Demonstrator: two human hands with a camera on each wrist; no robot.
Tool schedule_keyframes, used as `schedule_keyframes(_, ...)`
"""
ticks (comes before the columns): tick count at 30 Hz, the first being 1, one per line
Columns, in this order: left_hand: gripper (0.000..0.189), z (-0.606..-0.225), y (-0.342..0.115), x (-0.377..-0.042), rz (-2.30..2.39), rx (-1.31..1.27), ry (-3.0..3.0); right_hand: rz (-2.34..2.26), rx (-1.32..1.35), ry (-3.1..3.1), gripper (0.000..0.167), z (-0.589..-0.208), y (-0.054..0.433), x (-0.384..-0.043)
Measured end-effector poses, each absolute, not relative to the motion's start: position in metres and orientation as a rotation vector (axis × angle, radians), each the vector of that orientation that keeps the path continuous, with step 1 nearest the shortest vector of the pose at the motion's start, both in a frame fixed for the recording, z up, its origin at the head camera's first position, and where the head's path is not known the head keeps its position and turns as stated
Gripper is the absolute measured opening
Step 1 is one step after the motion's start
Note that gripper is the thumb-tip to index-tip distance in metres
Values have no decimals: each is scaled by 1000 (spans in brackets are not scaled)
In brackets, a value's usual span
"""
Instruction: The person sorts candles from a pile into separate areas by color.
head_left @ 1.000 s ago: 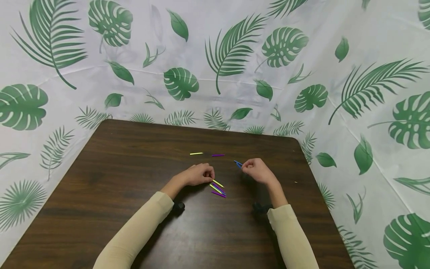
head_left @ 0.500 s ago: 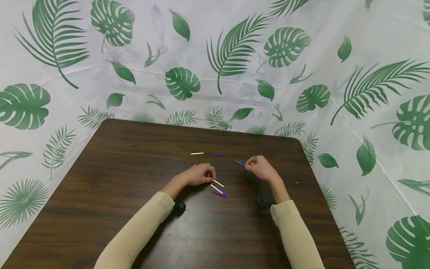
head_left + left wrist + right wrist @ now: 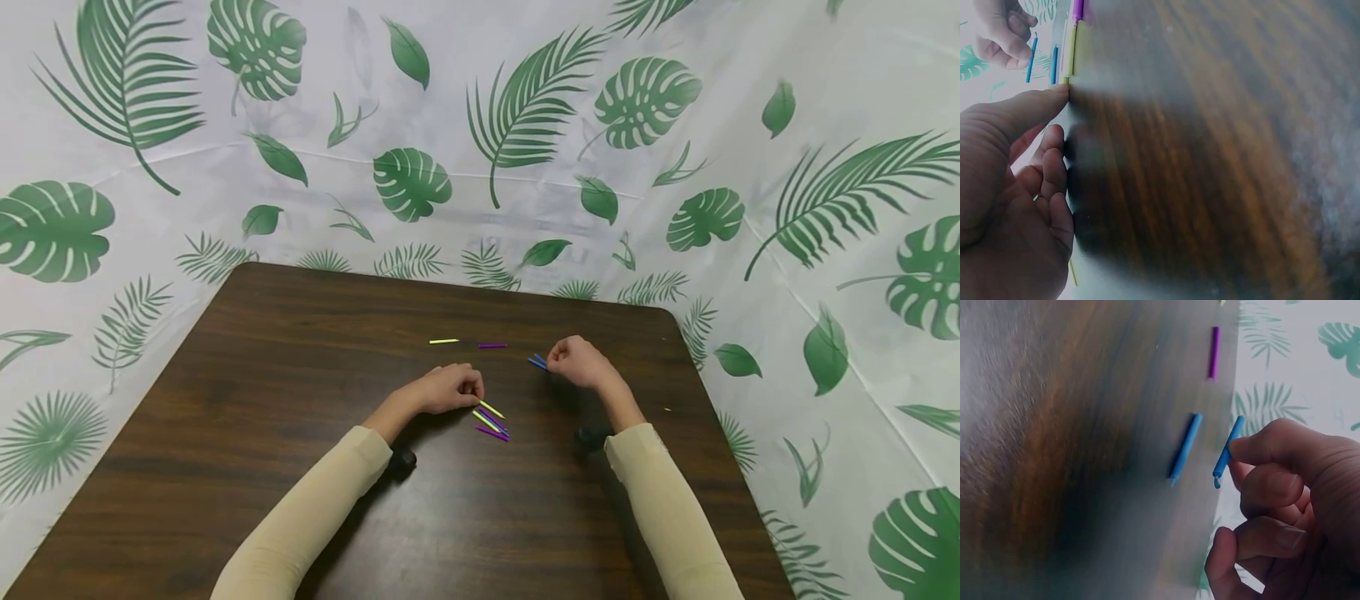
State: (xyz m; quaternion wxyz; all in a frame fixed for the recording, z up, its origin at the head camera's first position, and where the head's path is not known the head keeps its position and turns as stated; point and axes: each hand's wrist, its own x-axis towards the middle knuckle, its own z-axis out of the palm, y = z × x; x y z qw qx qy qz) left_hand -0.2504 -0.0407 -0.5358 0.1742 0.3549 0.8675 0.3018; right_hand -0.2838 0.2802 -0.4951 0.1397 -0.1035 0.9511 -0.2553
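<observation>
Blue candle [image 3: 1225, 453], thin and short-wicked, on the right of the scene, pinched between thumb and forefinger of the right hand [image 3: 581, 362]. Cannot tell whether fully clear of the table [image 3: 300, 350]. Second blue candle [image 3: 1185, 447] lying flat on the dark wood just beside, apart from the held one in the right wrist view; two blue at this spot.

To the left of these, in a loose row toward the far edge: one far purple candle [image 3: 492, 346], then, past a gap, one far yellow candle [image 3: 444, 341].

Nearer, between the two hands, a small pile: two yellow, at least two purple and some blue showing; too tightly overlapped for an exact count. On its far side, pinched yellow candle [image 3: 492, 409], left end at the thumb tip of the left hand [image 3: 446, 389], with the other fingers curled in. Lower yellow candle [image 3: 485, 421] close against a middle purple candle [image 3: 489, 416]; near purple candle [image 3: 492, 434] along the near side.

Faint letter-like marks on the far part of the leaf-printed backdrop [image 3: 330, 171], too pale to read. One tiny yellowish scrap [image 3: 667, 409] on the table at the right. Two pale sleeves [image 3: 300, 508], with one dark device [image 3: 405, 463] at each wrist.
</observation>
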Motion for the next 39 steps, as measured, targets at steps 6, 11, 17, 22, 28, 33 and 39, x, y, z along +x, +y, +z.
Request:
schedule_keyframes(6,5,-536,-40,-250,863,1008,2461,-702,-307,2718,20,-499,283,-297)
schedule_keyframes(11,7,-536,-38,-250,854,1011,2467,-700,-326,2700,20,-505,289,-306)
schedule_keyframes(17,7,-538,-39,-250,892,1018,2446,-719,-372,2676,21,-512,295,-312)
schedule_keyframes(22,5,-565,-40,-263,926,1062,2460,-737,-359,2670,22,-517,298,-314)
schedule_keyframes(28,5,-548,-41,-258,925,1042,2428,-782,-345,2669,23,-517,298,-317)
schedule_keyframes(33,5,-536,-41,-252,890,1025,2451,-791,-350,2663,22,-516,296,-317)
schedule_keyframes(39,5,-537,-40,-252,870,1000,2471,-783,-362,2660,22,-516,293,-315)
